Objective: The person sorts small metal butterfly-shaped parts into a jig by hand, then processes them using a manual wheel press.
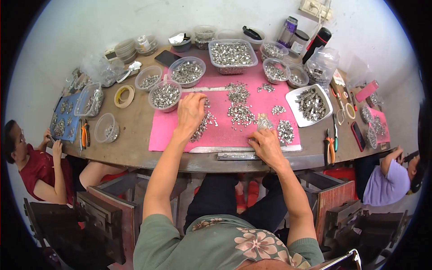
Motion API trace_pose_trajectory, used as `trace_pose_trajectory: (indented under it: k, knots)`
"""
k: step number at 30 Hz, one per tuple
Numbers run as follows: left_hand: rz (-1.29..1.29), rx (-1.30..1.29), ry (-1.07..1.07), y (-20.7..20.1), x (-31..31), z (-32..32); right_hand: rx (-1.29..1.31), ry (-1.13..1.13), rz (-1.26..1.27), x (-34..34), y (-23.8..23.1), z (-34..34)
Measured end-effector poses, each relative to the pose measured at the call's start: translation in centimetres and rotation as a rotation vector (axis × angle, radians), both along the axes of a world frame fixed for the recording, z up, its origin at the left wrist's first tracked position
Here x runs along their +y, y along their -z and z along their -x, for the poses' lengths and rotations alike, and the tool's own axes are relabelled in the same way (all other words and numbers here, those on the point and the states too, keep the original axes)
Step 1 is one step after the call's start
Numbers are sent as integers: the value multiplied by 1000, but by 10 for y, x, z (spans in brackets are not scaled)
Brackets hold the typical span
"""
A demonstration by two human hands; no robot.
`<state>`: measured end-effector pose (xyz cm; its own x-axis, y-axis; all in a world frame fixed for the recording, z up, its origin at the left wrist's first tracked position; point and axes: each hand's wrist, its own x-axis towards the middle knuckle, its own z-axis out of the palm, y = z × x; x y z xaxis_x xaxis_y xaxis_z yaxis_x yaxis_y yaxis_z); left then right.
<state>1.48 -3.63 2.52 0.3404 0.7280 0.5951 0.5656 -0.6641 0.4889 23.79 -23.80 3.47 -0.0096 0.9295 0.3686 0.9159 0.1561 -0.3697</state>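
Note:
My left hand (191,111) is bent over a heap of small silvery metal pieces (203,126) on the pink mat (168,130), just right of a round plastic tub (165,96) full of similar pieces. Its fingers are curled together; what they hold, if anything, is hidden. By the mat's front edge, my right hand (267,146) has thumb and fingers closed on something too small to make out. Just in front of it lies a narrow metal bar (236,156). Beyond its fingers is a small clear plastic bag (264,121), with more metal pieces (285,131) to the right.
A white tray (290,100) and a square tub (257,57) hold more metal pieces. Pliers (330,150) with orange handles lie at right, a tape roll (119,96) at left. Co-workers sit at both sides, one in red (42,173), one in lilac (387,182).

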Motion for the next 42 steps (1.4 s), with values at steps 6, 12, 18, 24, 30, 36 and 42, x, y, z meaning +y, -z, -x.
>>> trace_pose_trajectory:
  k: [6,12,18,24,30,36,42]
  knots:
    - [-47,171,-30,23,34,-10,-6,-23,-5,-1,10,0]
    - [-20,255,-24,21,46,-14,76,-18,-11,1,6,-4]
    - [63,211,7,21,49,-9,559,73,83,-24,-10,-7]
    - [-59,77,60,27,50,-9,733,121,21,-59,8,8]
    - [55,-25,71,18,43,-11,766,154,-67,-64,20,16]
    - [109,-122,217,4,12,-14,673,155,-115,-64,22,15]
    - [-7,71,509,6,-57,-19,212,14,-245,-67,19,9]
